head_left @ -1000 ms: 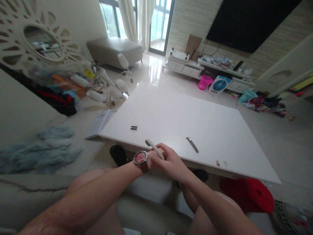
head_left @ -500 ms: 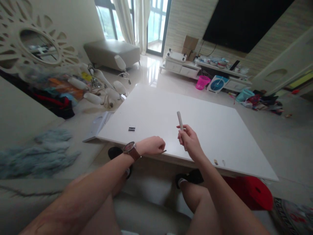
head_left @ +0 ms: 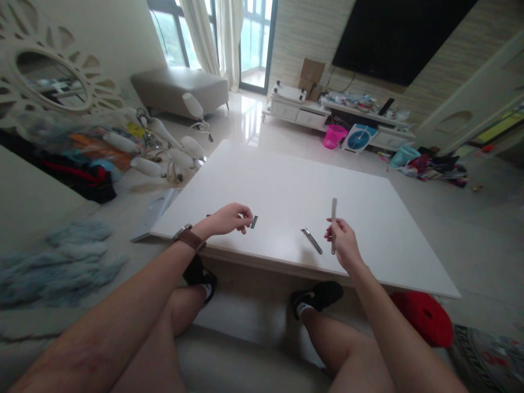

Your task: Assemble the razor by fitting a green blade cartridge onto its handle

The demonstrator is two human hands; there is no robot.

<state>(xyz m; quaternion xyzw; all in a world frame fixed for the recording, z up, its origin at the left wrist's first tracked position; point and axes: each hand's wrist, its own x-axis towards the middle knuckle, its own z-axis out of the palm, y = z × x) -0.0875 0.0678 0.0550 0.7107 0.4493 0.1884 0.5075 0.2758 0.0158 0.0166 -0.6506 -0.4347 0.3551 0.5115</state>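
Note:
My left hand [head_left: 235, 218], with a brown-strapped watch on its wrist, pinches a small dark flat strip [head_left: 254, 222] just above the white table [head_left: 270, 180]. A second dark piece [head_left: 208, 215] shows partly behind that hand. My right hand [head_left: 343, 240] grips a pale, slim flat stick [head_left: 334, 210], held nearly upright over the table's right half. Between the hands lies a slim silver-and-dark metal tool [head_left: 312, 241], slanted on the tabletop; its exact kind is too small to make out.
The table's near edge runs just in front of my knees. A red roll [head_left: 423, 318] stands on the floor at right. White lamp arms [head_left: 176, 147] sit past the left edge; a pink basket [head_left: 334, 136] and a fan [head_left: 359, 139] are farther back.
My left hand has moved left and away from the near edge, and now pinches a dark strip. My right hand has shifted right with the pale stick, and the metal tool now shows on the table.

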